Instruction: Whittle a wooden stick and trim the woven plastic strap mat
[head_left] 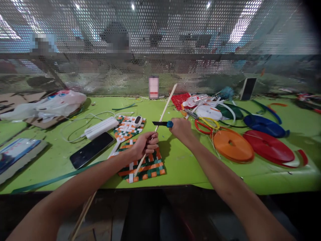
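Observation:
My left hand (pixel 144 144) is closed around a long pale wooden stick (pixel 165 107) that slants up toward the mesh wall and runs down past the table's front edge. My right hand (pixel 181 129) grips a knife with a blue handle (pixel 163 124); its dark blade points left and meets the stick just above my left fist. Under my left hand lies a woven mat of orange, green and white strips (pixel 147 167). A second woven piece (pixel 126 129) sits just behind it.
A black phone (pixel 91 149), a white power bank with cable (pixel 101 128) and a plastic bag (pixel 57 103) lie left on the green table (pixel 180 164). Orange (pixel 233 145), red (pixel 269 150) and blue (pixel 264 125) strap coils and red scissors (pixel 204 127) lie right. A mesh wall stands behind.

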The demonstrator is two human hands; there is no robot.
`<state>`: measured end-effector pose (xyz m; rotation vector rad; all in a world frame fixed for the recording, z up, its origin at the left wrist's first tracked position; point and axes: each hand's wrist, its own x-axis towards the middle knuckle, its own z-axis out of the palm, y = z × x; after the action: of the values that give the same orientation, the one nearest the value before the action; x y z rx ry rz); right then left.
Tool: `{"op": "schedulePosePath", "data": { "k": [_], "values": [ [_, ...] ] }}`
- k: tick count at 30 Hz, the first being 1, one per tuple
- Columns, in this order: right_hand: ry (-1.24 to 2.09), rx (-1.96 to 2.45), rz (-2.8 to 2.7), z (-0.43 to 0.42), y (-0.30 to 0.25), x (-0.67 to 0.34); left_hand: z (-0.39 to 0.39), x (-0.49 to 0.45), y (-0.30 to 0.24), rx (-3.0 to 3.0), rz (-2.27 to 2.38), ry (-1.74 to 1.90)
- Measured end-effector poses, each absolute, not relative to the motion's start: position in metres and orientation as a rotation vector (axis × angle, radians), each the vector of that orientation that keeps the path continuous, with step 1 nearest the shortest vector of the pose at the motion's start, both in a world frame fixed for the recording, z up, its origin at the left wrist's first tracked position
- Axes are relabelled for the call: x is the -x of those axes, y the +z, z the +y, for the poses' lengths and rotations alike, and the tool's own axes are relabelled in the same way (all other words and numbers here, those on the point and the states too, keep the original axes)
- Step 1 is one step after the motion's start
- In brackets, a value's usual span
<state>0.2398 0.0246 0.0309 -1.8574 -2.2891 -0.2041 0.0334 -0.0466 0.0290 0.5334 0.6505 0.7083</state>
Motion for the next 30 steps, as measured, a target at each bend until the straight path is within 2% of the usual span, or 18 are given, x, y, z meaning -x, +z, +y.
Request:
{"op": "schedulePosePath", "data": {
  "k": [30],
  "values": [
    [-0.348, 1.795, -2.275, 0.053, 0.027, -0.252, -0.036, -0.039, 0.025, -0.544, 0.704, 0.753]
  ]
}}
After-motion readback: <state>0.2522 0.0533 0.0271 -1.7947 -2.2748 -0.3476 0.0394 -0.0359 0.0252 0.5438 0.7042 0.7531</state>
